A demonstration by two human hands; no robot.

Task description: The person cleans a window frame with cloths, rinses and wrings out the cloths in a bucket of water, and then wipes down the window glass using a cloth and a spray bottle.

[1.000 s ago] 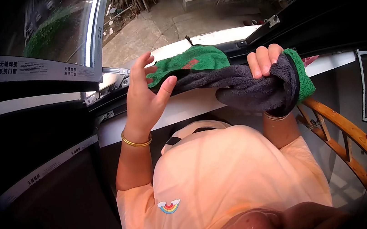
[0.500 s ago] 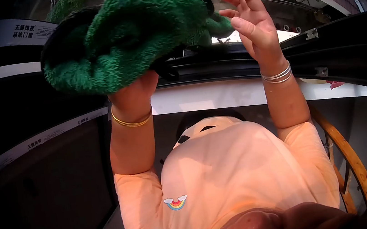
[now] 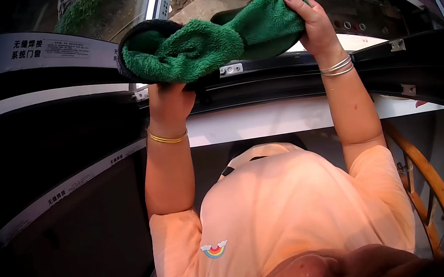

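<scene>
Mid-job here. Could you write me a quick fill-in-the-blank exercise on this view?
1. The right hand grips a cloth that looks mostly ____ in colour.
2. The left hand is partly hidden behind the ____.
3. The left-wrist bangles are coloured ____.
4. The shirt's multicoloured, arc-shaped print is a ____.

Missing words: green; cloth; gold; rainbow.

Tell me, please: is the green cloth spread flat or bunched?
The green cloth is bunched: thick folds curl above the left hand, and the right hand grips its other end.

Green cloth (image 3: 271, 21), left grip (image 3: 169, 102) beneath, right grip (image 3: 319, 28) pinching end
</scene>
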